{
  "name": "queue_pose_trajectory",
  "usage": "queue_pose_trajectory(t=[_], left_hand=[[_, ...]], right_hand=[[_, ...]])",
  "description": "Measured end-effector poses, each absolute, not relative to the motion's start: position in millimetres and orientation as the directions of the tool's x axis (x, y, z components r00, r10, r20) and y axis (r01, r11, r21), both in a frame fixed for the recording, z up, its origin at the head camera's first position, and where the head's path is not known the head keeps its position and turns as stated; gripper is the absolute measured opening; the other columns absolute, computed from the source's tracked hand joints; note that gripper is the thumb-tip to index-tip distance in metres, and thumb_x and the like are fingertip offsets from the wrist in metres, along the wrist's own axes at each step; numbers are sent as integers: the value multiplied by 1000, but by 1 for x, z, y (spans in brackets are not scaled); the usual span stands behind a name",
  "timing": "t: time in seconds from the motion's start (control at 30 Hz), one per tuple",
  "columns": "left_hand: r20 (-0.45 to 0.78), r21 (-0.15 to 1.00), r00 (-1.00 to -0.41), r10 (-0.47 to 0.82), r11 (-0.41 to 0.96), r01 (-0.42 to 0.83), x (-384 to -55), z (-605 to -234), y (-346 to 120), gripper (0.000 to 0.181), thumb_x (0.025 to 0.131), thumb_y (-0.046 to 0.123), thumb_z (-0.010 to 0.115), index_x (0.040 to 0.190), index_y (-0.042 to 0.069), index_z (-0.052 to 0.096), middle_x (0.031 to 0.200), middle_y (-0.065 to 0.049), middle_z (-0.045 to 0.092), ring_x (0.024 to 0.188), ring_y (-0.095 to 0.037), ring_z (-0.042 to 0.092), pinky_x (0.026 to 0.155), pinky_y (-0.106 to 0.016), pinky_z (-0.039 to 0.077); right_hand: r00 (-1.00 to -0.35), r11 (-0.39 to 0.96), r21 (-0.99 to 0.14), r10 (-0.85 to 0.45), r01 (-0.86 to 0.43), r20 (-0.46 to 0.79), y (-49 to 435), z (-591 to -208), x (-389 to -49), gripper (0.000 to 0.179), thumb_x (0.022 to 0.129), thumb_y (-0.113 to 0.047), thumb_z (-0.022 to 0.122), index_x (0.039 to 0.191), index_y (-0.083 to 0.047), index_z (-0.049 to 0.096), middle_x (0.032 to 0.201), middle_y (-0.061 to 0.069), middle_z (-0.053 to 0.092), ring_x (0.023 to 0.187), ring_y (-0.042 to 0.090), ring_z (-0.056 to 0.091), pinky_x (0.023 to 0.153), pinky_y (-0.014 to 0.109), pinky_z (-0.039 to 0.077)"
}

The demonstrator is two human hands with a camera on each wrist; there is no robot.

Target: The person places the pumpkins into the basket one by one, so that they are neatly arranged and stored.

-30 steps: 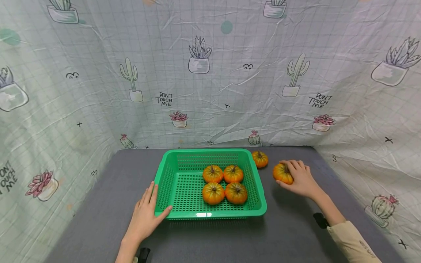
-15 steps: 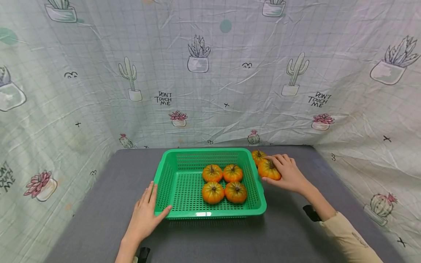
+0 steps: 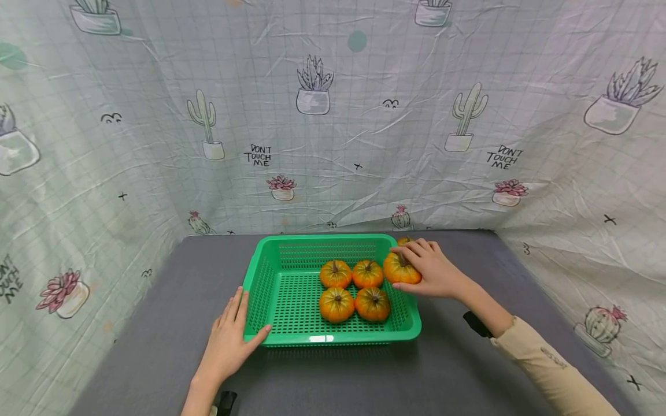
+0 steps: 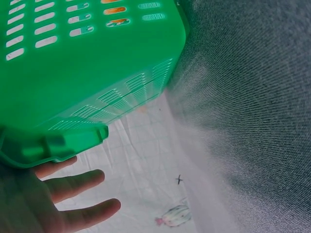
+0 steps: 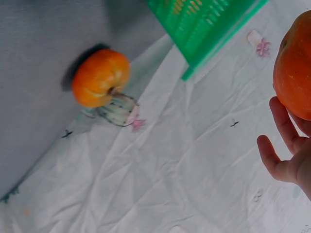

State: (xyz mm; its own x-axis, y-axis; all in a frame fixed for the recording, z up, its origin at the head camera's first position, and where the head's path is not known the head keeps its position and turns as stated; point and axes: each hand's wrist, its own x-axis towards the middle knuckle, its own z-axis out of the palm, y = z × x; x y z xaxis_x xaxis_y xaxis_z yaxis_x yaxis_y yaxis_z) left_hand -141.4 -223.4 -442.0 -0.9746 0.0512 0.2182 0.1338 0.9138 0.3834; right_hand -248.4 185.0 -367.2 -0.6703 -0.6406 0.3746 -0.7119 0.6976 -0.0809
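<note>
My right hand (image 3: 432, 270) grips a small orange pumpkin (image 3: 399, 269), held up over the right rim of the green plastic basket (image 3: 291, 340). In the right wrist view the held pumpkin (image 5: 295, 68) shows at the right edge, with fingers under it. Several more pumpkins (image 3: 337, 305) sit inside the basket, toward its right half. My left hand (image 3: 226, 346) rests on the basket's left rim with fingers extended; in the left wrist view its fingers (image 4: 80, 187) spread beside the green wall.
One loose pumpkin (image 5: 101, 77) stands on the grey table (image 3: 333, 381) behind the basket's right side, mostly hidden by my right hand in the head view. A cactus-print cloth (image 3: 333, 173) rises behind the table and along both sides.
My right hand has carried its pumpkin leftward, from above the table to over the basket's right rim, now covering most of the loose pumpkin behind. The left hand has stayed on the rim.
</note>
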Motion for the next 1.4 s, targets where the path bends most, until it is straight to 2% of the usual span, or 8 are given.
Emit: queue_pose_trajectory(t=[0.17,0.33,0.57,0.93,1.2,1.4], left_hand=[[222,376,-974,52,917,135,-141,-441,-223,89,81,56,52,143,2,17,149,-17,12,132,-43,20,94,-62,26],[212,374,-976,50,919,128,-141,-441,-223,89,81,58,51,143,3,17,149,-17,11,132,-43,20,94,-62,26],[212,372,-976,47,920,125,-142,-441,-223,89,81,56,52,143,2,17,149,-17,11,132,-43,19,95,-62,26],[189,393,-981,46,912,119,-142,-442,-223,90,82,59,49,144,4,14,150,-16,8,133,-42,17,96,-62,23],[189,396,-981,47,910,120,-141,-442,-222,90,82,58,50,143,3,15,150,-16,8,133,-42,17,96,-62,23],[201,396,-978,51,909,129,-141,-441,-223,89,82,56,51,143,3,15,150,-16,9,133,-42,17,96,-62,23]], right_hand=[[-660,680,-76,-669,-729,342,173,-361,-250,68,75,-55,60,130,-18,43,118,0,51,106,18,41,84,41,29],[-640,656,-64,-702,-752,313,160,-357,-251,72,76,-58,57,132,-15,41,118,-2,53,102,16,41,86,40,29],[-641,657,-42,-716,-752,277,145,-348,-255,80,74,-61,58,135,-13,39,122,-1,53,100,16,41,88,40,30],[-552,597,68,-774,-799,311,116,-334,-268,71,71,-63,59,123,-15,48,110,-1,54,95,16,43,79,37,32],[-542,591,70,-775,-803,325,91,-328,-278,73,72,-64,57,127,-17,45,117,4,48,104,21,42,86,42,34],[-544,587,50,-776,-808,320,70,-333,-284,74,72,-64,58,128,-19,43,113,3,44,98,20,39,83,39,33]])
